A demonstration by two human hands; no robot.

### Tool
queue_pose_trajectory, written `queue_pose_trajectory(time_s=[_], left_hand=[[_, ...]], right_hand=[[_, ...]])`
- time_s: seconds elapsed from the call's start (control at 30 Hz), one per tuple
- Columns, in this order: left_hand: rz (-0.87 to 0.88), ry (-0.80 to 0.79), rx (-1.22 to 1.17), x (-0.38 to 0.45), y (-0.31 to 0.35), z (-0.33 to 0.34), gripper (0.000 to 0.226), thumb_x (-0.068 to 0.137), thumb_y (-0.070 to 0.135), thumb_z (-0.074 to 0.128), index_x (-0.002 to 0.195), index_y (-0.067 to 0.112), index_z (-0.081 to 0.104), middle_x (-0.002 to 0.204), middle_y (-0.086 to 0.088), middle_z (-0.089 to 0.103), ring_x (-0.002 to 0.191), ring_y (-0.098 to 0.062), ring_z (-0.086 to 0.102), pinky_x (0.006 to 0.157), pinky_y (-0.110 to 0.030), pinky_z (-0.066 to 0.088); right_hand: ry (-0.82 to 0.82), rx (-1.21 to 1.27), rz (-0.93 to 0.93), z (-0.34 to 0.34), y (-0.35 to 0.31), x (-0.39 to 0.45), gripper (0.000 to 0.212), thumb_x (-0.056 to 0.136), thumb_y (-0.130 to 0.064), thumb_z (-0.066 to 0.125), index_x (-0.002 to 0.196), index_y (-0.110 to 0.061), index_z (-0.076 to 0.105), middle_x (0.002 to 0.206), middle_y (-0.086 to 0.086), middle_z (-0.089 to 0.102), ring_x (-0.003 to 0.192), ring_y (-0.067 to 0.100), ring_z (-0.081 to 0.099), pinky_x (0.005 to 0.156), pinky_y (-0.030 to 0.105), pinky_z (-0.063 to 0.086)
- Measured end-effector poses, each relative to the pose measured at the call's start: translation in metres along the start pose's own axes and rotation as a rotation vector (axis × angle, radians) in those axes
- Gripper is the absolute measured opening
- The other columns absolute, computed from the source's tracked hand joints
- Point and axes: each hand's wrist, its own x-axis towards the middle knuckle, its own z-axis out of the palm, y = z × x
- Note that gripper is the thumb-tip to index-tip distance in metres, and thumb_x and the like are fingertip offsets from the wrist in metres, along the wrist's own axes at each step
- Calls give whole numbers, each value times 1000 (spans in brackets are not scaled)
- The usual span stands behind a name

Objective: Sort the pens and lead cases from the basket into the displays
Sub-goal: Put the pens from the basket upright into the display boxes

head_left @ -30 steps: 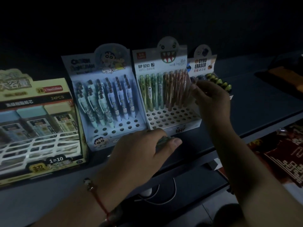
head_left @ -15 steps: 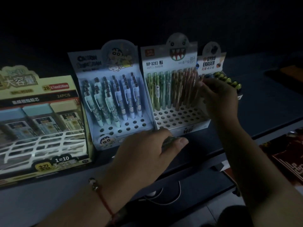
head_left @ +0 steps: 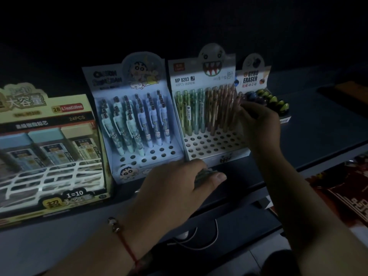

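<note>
Three cardboard displays stand in a row on a dark shelf. The lead case display [head_left: 49,148] is at the left, the blue cartoon pen display [head_left: 137,124] in the middle, and the monster-face pencil display [head_left: 207,120] to its right. My left hand [head_left: 179,188] rests low in front of the displays, closed around a bundle of greenish pens [head_left: 205,174]. My right hand [head_left: 258,122] is raised at the right side of the monster-face display, with its fingers pinched on a pinkish pen [head_left: 238,102] among the standing pens. The basket is out of view.
A gyro eraser display [head_left: 258,84] with round dark and yellow erasers stands right behind my right hand. The shelf's front edge [head_left: 318,162] runs below the displays. A white cable [head_left: 209,242] lies on a lower ledge. Red printed packaging [head_left: 348,196] is at the lower right.
The view has shifted slightly, so the displays sit further right in the frame. My right hand stays at the right side of the monster-face display. My left hand keeps its bundle in place.
</note>
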Motion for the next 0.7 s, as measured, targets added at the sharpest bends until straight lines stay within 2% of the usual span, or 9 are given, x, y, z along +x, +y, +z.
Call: queue_pose_trajectory(time_s=[0.2,0.3,0.37,0.47,0.53,0.6,0.7], left_hand=[[-24,-6,-2,1,0,0,62,84,81,24,105,36,62,82,9,68,70,-2,60,68,-31,51],[-38,-2,14,1,1,0,58,84,79,27,104,37,61,82,10,67,69,-2,59,68,-31,51],[-38,-6,26,1,0,0,55,86,78,28,101,36,61,80,11,65,67,-2,58,66,-30,51],[-39,-11,20,2,-2,-2,55,86,77,30,110,39,61,89,14,66,74,0,58,68,-29,51],[-40,-9,11,2,-2,-3,55,85,77,32,117,41,57,95,15,67,77,0,59,69,-27,51],[-33,-5,15,2,-1,-4,50,84,77,34,119,45,52,90,16,66,72,1,59,62,-23,48],[-24,-4,2,0,0,-5,43,83,75,38,117,50,48,82,21,63,66,4,56,53,-16,37]], right_hand=[[-40,21,60,-12,-2,-4,21,97,-31,61,112,-23,74,89,-16,69,78,-10,63,78,34,59],[-115,64,59,-20,-17,-10,19,98,-30,59,97,-19,75,83,-7,72,74,4,67,74,37,57],[-246,90,71,-26,-30,-19,28,98,-32,58,88,-11,72,77,4,70,66,14,63,67,36,51],[-537,72,83,-32,-51,-36,33,96,-40,57,82,-12,69,70,-2,65,64,7,59,65,26,49],[-695,3,58,-35,-61,-46,41,95,-45,58,79,-9,69,68,0,65,62,12,59,65,27,50],[-813,-40,68,-37,-66,-54,45,94,-47,59,81,-5,69,74,11,67,64,21,60,66,30,51],[-909,7,184,-41,-71,-63,38,91,-44,66,89,-6,69,72,7,66,66,14,61,65,25,52]])
